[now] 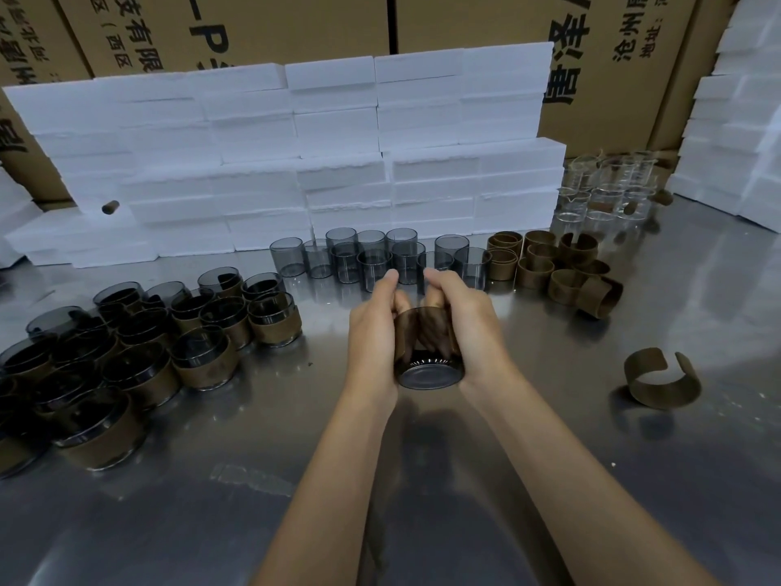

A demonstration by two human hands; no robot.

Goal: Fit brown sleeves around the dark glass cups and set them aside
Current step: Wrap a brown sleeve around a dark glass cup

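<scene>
A dark glass cup (427,365) is held above the metal table (296,480), tilted with its base toward me. A brown sleeve (427,327) is wrapped around its upper part. My left hand (374,332) grips the cup and sleeve from the left. On the right side my right hand (462,319) grips them, and both thumbs meet over the far rim. Bare dark cups (372,258) stand in a cluster behind my hands. Loose brown sleeves (553,268) lie at the right of them. Sleeved cups (139,353) are grouped at the left.
One open brown sleeve (661,380) lies alone at the right on the table. White foam blocks (296,162) are stacked like a wall at the back, with cardboard boxes (465,19) behind. Clear glass beakers (604,188) stand at the back right.
</scene>
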